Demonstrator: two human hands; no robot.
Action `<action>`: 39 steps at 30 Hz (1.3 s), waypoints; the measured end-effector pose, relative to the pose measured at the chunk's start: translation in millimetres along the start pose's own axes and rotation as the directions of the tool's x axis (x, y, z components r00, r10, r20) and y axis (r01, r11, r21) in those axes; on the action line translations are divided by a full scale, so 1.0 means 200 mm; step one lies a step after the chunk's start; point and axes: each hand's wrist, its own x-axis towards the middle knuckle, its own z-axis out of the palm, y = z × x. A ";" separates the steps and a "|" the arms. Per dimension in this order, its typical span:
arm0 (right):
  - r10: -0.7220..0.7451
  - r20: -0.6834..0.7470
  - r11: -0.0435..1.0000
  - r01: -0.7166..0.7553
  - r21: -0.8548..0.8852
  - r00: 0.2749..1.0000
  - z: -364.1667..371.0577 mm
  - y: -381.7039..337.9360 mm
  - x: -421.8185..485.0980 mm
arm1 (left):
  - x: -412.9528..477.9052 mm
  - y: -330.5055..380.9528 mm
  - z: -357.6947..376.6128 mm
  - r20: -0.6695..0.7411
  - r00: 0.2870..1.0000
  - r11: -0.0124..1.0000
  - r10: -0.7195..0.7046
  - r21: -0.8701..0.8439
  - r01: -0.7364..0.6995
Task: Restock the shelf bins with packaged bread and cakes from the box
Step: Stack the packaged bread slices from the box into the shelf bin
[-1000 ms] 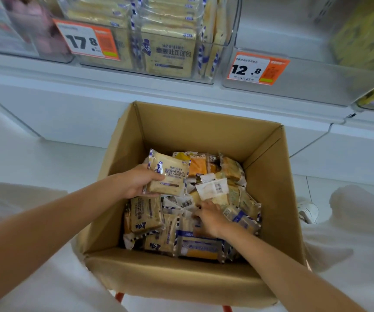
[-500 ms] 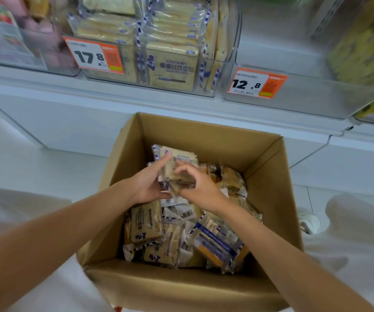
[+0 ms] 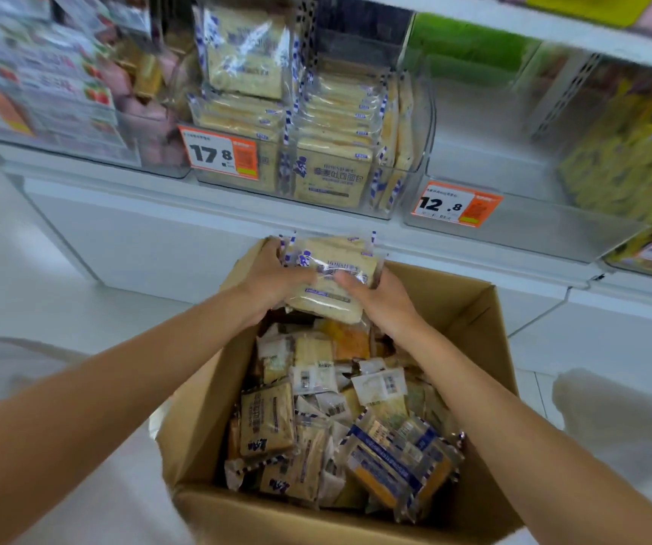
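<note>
From the head camera, both forearms reach forward over an open cardboard box (image 3: 470, 328) that stands on the floor below a white shelf (image 3: 100, 171). The left hand (image 3: 269, 281) and the right hand (image 3: 383, 300) together grip a small stack of bread packets (image 3: 336, 269), each hand curled round one side with the thumb lying on the top wrapper. The stack is held above the far edge of the box, clear of the goods inside and just under the front lip of the shelf. In the box lies a loose heap of wrapped packets (image 3: 312, 387), beige ones toward the near left corner and a blue-and-orange pack (image 3: 399, 462) at the near right corner. On the shelf directly above the hands sits a clear bin (image 3: 420, 151) holding packets of the same beige bread, some stacked flat and some on edge, with a price tag reading 17.8 (image 3: 218, 157) at its front left. Just to the right stands another clear bin (image 3: 513, 226) bearing a 12.8 tag (image 3: 456, 204).
</note>
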 end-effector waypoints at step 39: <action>-0.458 -0.224 0.805 0.294 -0.515 0.860 0.19 -0.83 0.84 | 0.47 0.70 -0.73 -0.309 0.620 0.503 0.721 0.849 -0.162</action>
